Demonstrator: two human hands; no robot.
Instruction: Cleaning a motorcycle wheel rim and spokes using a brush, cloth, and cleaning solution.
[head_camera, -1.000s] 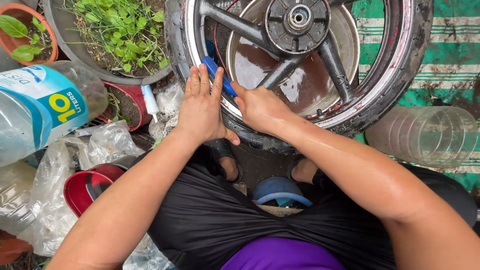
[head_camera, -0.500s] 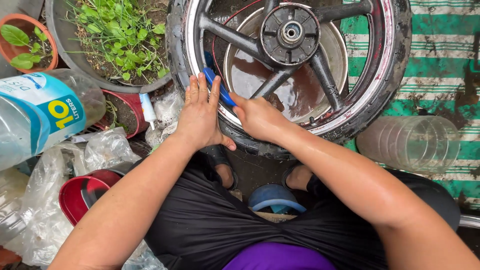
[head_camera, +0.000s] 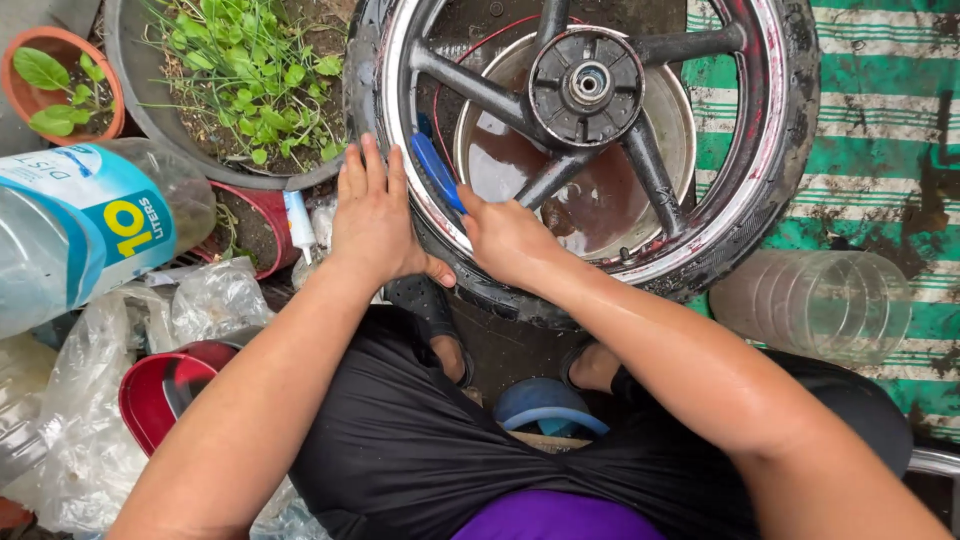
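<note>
Seen from above, a seated person's left hand (head_camera: 375, 215) lies flat on the tyre (head_camera: 790, 180) of a motorcycle wheel (head_camera: 590, 85), while the right hand (head_camera: 510, 240) holds a blue brush (head_camera: 437, 170) against the rim. Muddy water fills a basin (head_camera: 600, 195) beneath the spokes. A large water bottle (head_camera: 85, 225) and potted plants (head_camera: 235, 70) sit to the left

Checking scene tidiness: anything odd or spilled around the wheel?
The wheel lies flat over a basin of brownish water; its rim has red smears. Mud stains the striped mat. A clear plastic jar lies tipped on its side.
</note>
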